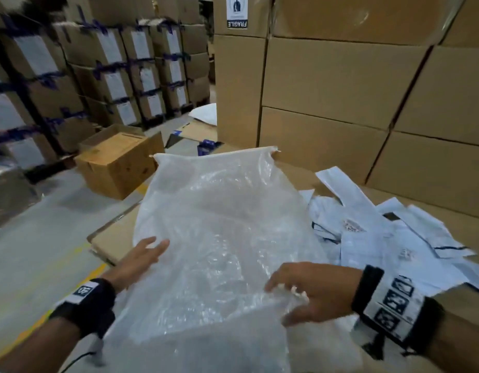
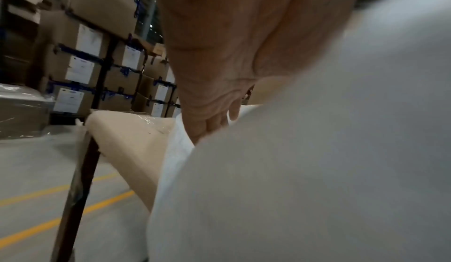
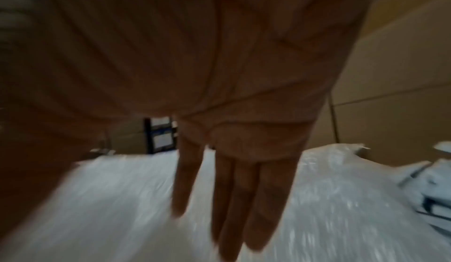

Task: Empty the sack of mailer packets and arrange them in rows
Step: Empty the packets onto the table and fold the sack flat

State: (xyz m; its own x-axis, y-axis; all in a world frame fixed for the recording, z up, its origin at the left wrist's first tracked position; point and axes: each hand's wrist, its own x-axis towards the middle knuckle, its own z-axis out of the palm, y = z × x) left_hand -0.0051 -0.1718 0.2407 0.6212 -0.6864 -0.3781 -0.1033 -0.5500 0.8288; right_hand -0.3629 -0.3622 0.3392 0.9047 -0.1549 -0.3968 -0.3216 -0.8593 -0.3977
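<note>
A translucent white sack (image 1: pixel 222 224) lies flattened on a cardboard work surface (image 1: pixel 111 239), its stitched bottom edge pointing away from me. My left hand (image 1: pixel 149 251) touches the sack's left edge with straight fingers; the left wrist view shows the same hand (image 2: pixel 219 73) against the sack (image 2: pixel 305 169). My right hand (image 1: pixel 289 292) rests on the sack's near right part, where the plastic is bunched. In the right wrist view its fingers (image 3: pixel 231 198) lie straight over the sack (image 3: pixel 109 198). White mailer packets (image 1: pixel 381 238) lie in a loose heap to the right, also seen as packets (image 3: pixel 429 185).
A wall of large cardboard cartons (image 1: pixel 340 90) stands behind the work surface. An open box (image 1: pixel 117 168) sits on the grey floor (image 1: pixel 31 238) at the left. Behind it stand stacks of labelled cartons (image 1: pixel 111 76). Yellow lines (image 2: pixel 48 225) mark the floor.
</note>
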